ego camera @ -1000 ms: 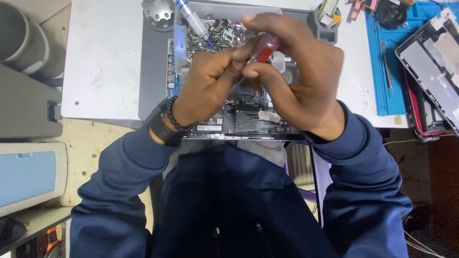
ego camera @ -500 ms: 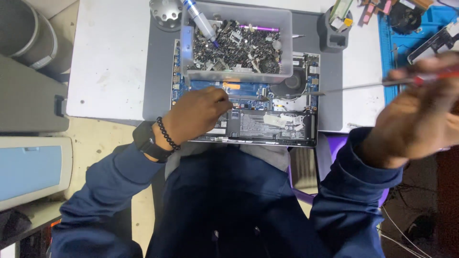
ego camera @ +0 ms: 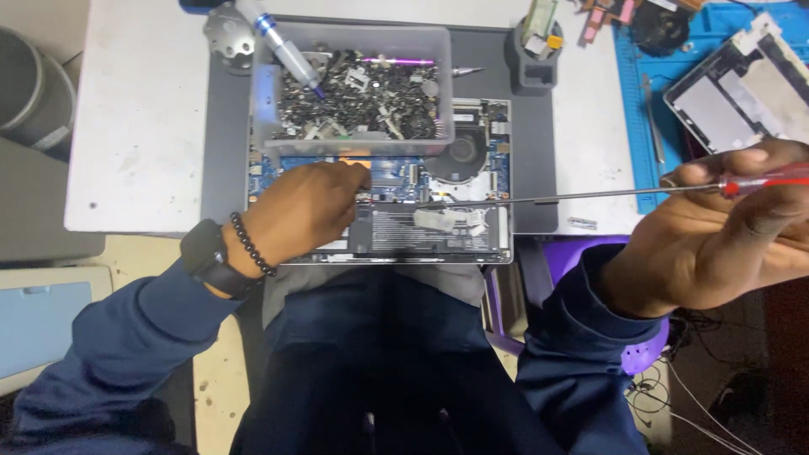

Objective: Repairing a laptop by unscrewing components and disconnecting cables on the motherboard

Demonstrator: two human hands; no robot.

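An opened laptop [ego camera: 472, 227] lies at the table's front edge with its circuit board, fan and black battery exposed. My left hand [ego camera: 303, 211] rests on its left half, fingers curled against the board. My right hand [ego camera: 725, 236] is off to the right, beyond the table's edge, gripping a long screwdriver [ego camera: 590, 196] with a red and clear handle. The thin shaft points left, and its tip reaches over the laptop's middle.
A clear plastic tub [ego camera: 354, 88] of small metal parts and screws sits on the laptop's far half, a syringe [ego camera: 282, 46] leaning in it. A blue mat [ego camera: 645, 109] with another dismantled device [ego camera: 742, 88] lies at the right. Grey cylinders [ego camera: 34, 93] stand at the left.
My right hand has pulled away to the right with the screwdriver, which now lies level. My left hand has dropped from the screwdriver onto the board.
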